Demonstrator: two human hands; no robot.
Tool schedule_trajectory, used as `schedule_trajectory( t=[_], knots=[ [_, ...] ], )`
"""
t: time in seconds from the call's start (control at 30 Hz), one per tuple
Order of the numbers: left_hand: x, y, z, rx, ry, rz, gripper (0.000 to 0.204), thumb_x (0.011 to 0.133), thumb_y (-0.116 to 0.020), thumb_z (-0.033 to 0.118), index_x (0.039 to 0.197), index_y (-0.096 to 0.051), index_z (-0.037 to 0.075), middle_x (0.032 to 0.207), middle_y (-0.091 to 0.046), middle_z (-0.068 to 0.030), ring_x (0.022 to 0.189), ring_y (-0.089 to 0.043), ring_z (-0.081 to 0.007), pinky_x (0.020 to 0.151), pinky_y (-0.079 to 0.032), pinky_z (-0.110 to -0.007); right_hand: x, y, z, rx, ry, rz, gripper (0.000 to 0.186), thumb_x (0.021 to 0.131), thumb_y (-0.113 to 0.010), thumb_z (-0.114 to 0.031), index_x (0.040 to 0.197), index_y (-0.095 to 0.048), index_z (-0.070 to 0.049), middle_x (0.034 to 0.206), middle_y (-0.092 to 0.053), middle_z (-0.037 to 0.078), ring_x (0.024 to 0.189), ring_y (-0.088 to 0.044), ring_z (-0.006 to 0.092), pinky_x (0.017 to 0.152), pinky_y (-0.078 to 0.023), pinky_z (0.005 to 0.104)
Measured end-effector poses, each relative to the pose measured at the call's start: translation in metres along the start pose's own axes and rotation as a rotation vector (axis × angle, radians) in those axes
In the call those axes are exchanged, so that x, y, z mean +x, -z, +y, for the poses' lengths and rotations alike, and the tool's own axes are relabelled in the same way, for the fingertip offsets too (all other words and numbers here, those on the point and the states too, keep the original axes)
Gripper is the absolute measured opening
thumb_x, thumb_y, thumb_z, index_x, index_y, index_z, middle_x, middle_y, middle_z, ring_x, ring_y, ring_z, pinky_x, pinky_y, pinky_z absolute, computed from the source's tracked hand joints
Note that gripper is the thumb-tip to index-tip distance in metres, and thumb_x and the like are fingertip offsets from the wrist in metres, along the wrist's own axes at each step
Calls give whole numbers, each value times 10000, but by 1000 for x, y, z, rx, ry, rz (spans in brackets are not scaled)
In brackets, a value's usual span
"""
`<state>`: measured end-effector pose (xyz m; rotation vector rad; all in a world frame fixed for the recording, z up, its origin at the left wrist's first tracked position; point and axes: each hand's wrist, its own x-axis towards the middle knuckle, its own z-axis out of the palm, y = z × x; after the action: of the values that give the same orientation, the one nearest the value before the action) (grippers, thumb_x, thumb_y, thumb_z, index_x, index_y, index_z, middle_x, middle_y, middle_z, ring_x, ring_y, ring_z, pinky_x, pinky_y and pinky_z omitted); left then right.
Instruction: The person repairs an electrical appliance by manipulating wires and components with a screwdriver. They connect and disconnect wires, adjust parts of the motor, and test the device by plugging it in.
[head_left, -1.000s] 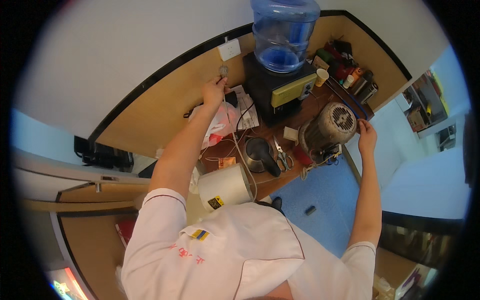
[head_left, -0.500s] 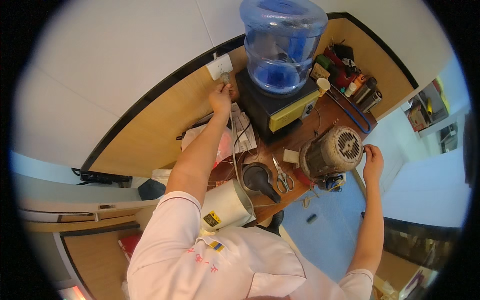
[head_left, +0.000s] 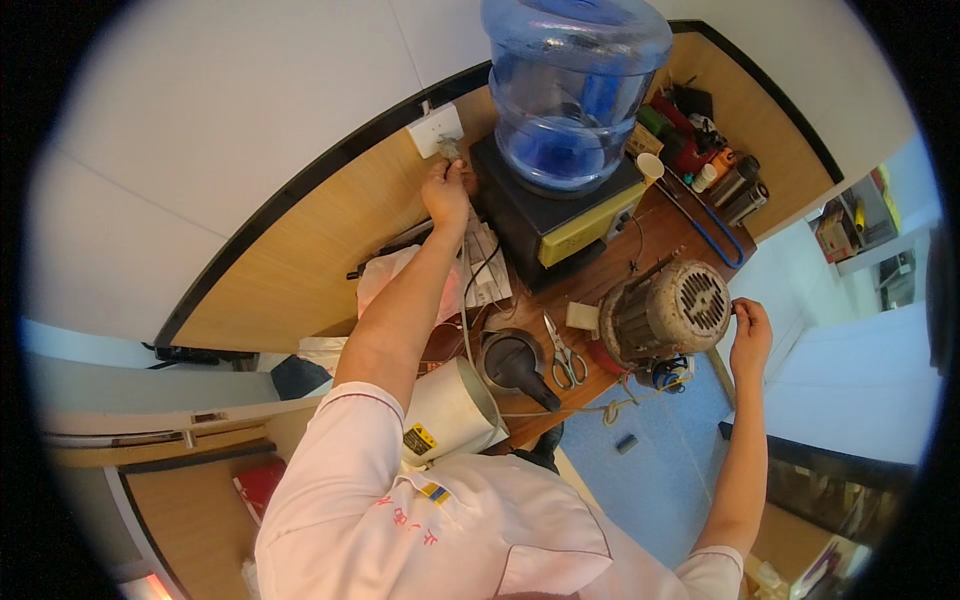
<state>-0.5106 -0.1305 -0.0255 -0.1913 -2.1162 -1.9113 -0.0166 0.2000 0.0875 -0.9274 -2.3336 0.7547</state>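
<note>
My left hand [head_left: 447, 196] reaches out to a white wall socket [head_left: 435, 131], fingers closed on a pale plug [head_left: 450, 150] at its lower edge. A cord runs down from that hand. On the right, my right hand [head_left: 750, 338] is closed beside the vented end of a rusty electric motor [head_left: 668, 312]. Its fingertips are pressed together close to the motor's rim; what they pinch, if anything, is too small to make out. The motor lies on its side on the brown desk [head_left: 545, 292].
A water dispenser [head_left: 545, 225] with a big blue bottle [head_left: 575, 100] stands between my arms. Scissors [head_left: 565, 352], a black-lidded kettle [head_left: 512, 362] and a white cylindrical container [head_left: 452, 410] are nearer me. Blue-handled cutters [head_left: 715, 232] and a paper cup [head_left: 650, 167] lie behind the motor.
The view has shifted slightly. My left hand stays on the plug at the socket, and my right hand remains beside the motor's end, a little lower in the picture.
</note>
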Motion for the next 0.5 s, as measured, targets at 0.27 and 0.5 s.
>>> schedule_trajectory(
  t=[0.27, 0.5],
  knots=[
    [-16, -2, 39, 251, -147, 67, 264, 1010, -677, 216, 933, -678, -36, 811, -708, -211, 724, -671, -354, 689, -502, -454, -3, 3, -4, 15, -9, 13, 182, 1034, -595, -121, 1085, -709, 12, 1047, -717, 152, 976, -686, 289, 888, -525, 366],
    [-9, -1, 38, -8, 48, -99, 276, 1043, -642, 238, 993, -667, -32, 845, -699, -193, 754, -650, -369, 723, -505, -456, 0, 5, -12, -68, 5, 5, 205, 1035, -604, -158, 1083, -720, 5, 1060, -723, 163, 1005, -689, 316, 914, -520, 387]
  ],
)
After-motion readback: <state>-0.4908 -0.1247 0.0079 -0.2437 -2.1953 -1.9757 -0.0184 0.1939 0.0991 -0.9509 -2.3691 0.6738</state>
